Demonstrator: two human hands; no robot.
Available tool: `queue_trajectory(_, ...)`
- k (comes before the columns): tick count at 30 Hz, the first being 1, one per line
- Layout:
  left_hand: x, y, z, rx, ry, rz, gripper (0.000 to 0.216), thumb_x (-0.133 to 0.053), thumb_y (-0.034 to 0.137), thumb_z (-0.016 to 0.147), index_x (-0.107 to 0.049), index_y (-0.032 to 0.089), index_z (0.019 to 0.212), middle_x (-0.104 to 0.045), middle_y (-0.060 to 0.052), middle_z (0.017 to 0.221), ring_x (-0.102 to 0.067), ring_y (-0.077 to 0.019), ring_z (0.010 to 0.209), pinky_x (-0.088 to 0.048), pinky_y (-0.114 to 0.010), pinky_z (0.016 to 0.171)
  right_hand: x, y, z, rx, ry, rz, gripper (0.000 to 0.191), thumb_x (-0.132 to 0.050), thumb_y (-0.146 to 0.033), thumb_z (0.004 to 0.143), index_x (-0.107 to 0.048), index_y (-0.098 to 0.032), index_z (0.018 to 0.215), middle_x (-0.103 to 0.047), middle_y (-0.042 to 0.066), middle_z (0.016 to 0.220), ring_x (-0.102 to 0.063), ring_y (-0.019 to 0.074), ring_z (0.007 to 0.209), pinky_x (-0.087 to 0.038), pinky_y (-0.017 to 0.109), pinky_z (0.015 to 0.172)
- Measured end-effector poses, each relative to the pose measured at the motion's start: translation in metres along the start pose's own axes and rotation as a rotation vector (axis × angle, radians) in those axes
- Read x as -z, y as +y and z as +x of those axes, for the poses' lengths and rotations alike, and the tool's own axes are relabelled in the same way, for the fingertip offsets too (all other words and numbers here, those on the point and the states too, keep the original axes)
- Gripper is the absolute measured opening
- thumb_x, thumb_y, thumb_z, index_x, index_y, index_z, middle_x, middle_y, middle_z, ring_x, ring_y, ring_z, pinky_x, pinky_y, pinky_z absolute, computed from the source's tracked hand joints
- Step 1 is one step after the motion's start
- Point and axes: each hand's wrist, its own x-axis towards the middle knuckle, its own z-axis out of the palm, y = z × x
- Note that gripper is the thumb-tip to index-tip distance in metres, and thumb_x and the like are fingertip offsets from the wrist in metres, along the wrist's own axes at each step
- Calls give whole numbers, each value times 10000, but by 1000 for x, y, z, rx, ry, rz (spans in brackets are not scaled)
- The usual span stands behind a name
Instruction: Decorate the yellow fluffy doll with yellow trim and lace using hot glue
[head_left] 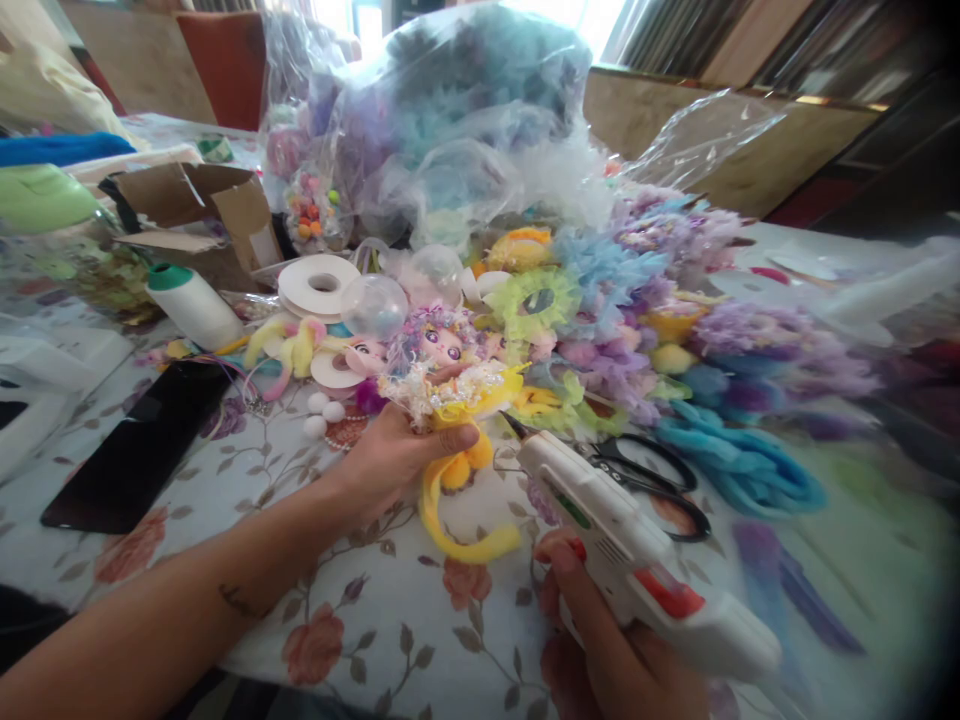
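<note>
My left hand (405, 455) is closed around a small frilly piece (457, 395) of white tinsel and yellow fabric, its thumb pressed along the lower side. A yellow fuzzy strip (469, 545) and yellow pompoms (457, 468) hang below it. In my right hand (600, 640) is a white hot glue gun (622, 530), gripped by its handle with a finger at the red trigger. The glue gun's dark nozzle points up and left, close to the frilly piece; whether it touches cannot be told. Just behind stands a doll head (442, 345) with large purple eyes.
Black scissors (660, 470) lie beside the glue gun, near blue fuzzy stems (742, 455). At left are a black phone (139, 445), a thread cone (193, 305) and a cardboard box (199, 215). White ribbon rolls (315, 285), tulle pieces (600, 270) and plastic bags (480, 110) crowd the back.
</note>
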Motion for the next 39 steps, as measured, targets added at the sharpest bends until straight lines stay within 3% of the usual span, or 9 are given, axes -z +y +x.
queue_trajectory(4,0,-1,0,-6,-7,-1,685,-833,281,739,-565,256,1369,-702,-64,1236,-632,-256,1183,-529,-325,967,0,-1,0,-6,-2,8,547,-605,-746,744,-548,-227,581,-485,-17,333,-450,114,278,-329,196,297)
queue_trajectory(8,-1,0,0,3,5,8,707,-841,291,727,-562,239,1375,-720,-81,1198,-621,-280,1201,-527,-353,973,-1,0,2,28,-15,39,543,-597,-769,736,-594,-228,684,-443,-45,328,-487,137,274,-313,192,276)
queue_trajectory(18,1,-1,0,-4,5,5,667,-844,300,725,-593,239,1340,-724,-80,1188,-642,-269,1166,-531,-337,956,-1,-4,1,70,34,-12,563,-568,-779,743,-563,-225,644,-507,-35,378,-463,123,256,-345,195,260)
queue_trajectory(23,0,-1,0,3,12,-9,656,-843,274,724,-598,234,1332,-718,-75,1201,-645,-266,1161,-536,-343,958,-1,-4,2,72,29,-1,565,-562,-781,749,-574,-230,623,-409,-54,305,-423,123,240,-341,200,258)
queue_trajectory(27,0,-1,-1,-5,21,-4,634,-850,294,716,-624,207,1302,-746,-81,1114,-631,-273,1182,-528,-347,975,-1,-4,2,77,39,-25,601,-547,-805,739,-547,-223,587,-516,-24,375,-445,106,249,-334,185,265)
queue_trajectory(32,-2,-1,-1,28,49,-42,686,-889,310,660,-634,217,1290,-762,-79,1040,-651,-281,1140,-524,-376,974,-1,-3,2,42,-3,-8,598,-540,-818,739,-536,-233,616,-442,-41,324,-471,131,259,-346,189,267)
queue_trajectory(39,-1,-1,-1,31,36,-41,548,-869,297,694,-688,193,1201,-763,-72,1016,-687,-249,1046,-532,-339,943,-1,-1,2,14,-9,8,598,-567,-826,714,-565,-229,681,-457,-45,343,-481,131,268,-339,183,269)
